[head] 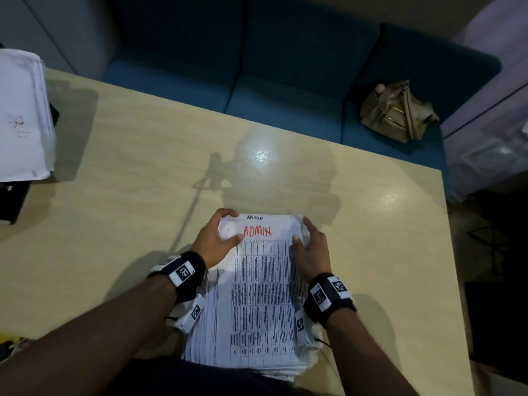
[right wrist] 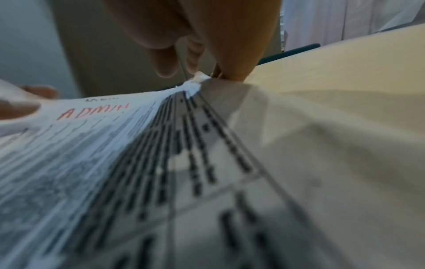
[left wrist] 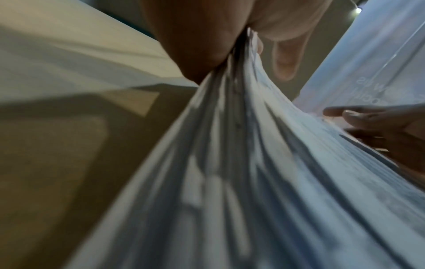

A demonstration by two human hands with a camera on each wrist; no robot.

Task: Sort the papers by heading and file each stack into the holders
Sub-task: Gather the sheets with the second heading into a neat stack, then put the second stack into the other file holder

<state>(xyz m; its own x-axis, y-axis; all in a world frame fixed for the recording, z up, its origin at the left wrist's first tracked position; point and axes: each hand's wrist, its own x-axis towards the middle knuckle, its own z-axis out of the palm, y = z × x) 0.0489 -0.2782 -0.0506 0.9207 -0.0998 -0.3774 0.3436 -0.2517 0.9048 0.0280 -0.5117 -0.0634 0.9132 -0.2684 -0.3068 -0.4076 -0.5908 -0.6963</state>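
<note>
A thick stack of papers (head: pixel 257 292) lay on the pale counter (head: pixel 137 172) directly in front of the person, its near end running off over the counter's edge toward the body. The top sheet bore a red handwritten heading reading "ADMIN", with the same word in small black letters on a sheet just beyond it; the printed table below was too fine to read.

The left hand (head: pixel 215 238) had its grip on the stack's far left corner, fingers curled over the top edge and the thumb lying across the top sheet beside the red heading. The right hand (head: pixel 311 250) gripped the far right corner in the same way, thumb on top and fingers wrapped down the side. In the left wrist view the stack (left wrist: pixel 241 172) was a smear of fanned sheet edges, badly blurred, pinched under the palm. The right wrist view showed the right fingers (right wrist: pixel 165 60) curled at the corner, though the lower sheets were out of focus.

At the far left of the counter a second pile of papers (head: pixel 23 115) sat partly cut off by the frame, on something dark whose form could not be made out. A tan bag (head: pixel 397 112) rested on the blue sofa (head: pixel 285 81) beyond the counter.
</note>
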